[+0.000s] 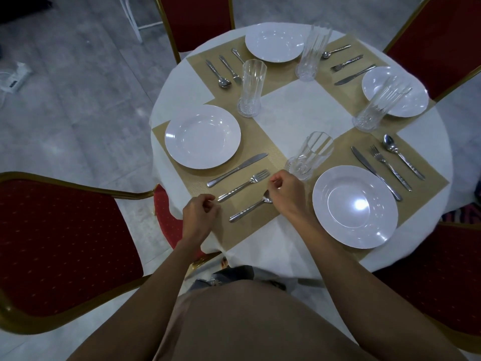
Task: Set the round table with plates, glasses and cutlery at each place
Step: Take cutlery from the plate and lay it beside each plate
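Head view: the round table (294, 113), under a white cloth, carries four tan mats, each with a white plate, a tall ribbed glass and a knife, fork and spoon. On the near-left mat (256, 142) the near-left plate (202, 136) sits at the far side. Nearer us the knife (236, 170), fork (244, 185) and spoon (250, 209) lie side by side, not touching. The left hand (201, 212) has its fingers curled and thumb against forefinger, at the mat's edge just beside the fork's handle end — we cannot tell whether it pinches anything. The right hand (285, 190) is also curled and partly hides the spoon's bowl; we cannot tell grip or contact. The near glass (309, 156) stands upright just beyond that hand, beside the near-right plate (355, 207). Red chairs (65, 246) ring the table.
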